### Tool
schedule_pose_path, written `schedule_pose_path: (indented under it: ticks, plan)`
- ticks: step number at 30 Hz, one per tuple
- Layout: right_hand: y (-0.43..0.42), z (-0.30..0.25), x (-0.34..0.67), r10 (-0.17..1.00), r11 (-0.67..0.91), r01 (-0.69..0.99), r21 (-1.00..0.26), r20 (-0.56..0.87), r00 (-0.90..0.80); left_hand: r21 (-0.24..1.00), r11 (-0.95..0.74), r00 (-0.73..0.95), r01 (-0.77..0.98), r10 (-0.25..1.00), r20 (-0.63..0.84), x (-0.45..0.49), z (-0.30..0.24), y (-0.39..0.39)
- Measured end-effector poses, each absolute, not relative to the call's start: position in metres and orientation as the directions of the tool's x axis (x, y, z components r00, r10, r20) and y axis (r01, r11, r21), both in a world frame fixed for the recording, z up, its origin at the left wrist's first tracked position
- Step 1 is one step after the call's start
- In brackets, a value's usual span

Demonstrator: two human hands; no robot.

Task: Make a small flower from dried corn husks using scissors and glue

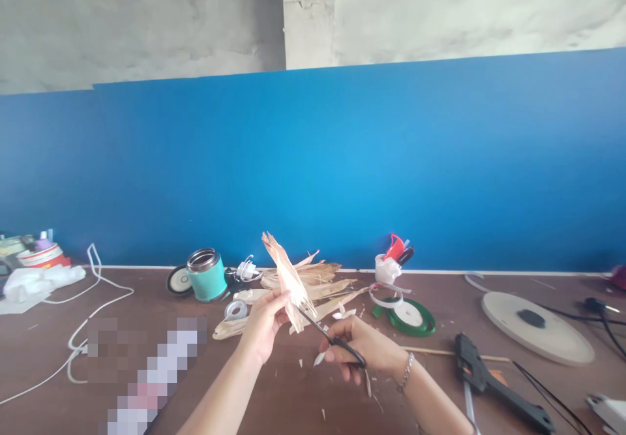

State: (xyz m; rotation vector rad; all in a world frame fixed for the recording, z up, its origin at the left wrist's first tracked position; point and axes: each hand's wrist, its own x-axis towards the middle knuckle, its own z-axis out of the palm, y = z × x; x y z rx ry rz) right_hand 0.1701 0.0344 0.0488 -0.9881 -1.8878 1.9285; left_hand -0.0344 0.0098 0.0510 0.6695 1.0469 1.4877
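Observation:
My left hand pinches a pale dried corn husk, held up above the table with its lower edge cut into narrow strips. In my right hand is a pair of scissors with black handles, its blades reaching the fringed lower edge of the husk. A small white scrap shows beside the right fingers. Behind both hands lies a pile of dried husks, and small cut bits are scattered on the table below.
A turquoise jar and a tape roll stand left of the husks. To the right are a green ribbon spool, a white cup with pens, a black glue gun and a round disc. A white cable winds along the left.

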Motion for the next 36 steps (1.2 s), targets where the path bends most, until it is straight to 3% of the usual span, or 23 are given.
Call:
schedule_pose_path:
  ticks: [26, 36]
  plan:
    - [0.038, 0.042, 0.174, 0.599, -0.129, 0.263, -0.956, -0.287, -0.748, 0.871, 0.076, -0.163, -0.486, 0.971, -0.176, -0.039, 0.052, 0.012]
    - [0.039, 0.047, 0.174, 0.659, -0.042, 0.376, -0.926, -0.308, -0.686, 0.886, 0.082, -0.181, -0.456, 0.967, -0.182, -0.038, 0.042, 0.016]
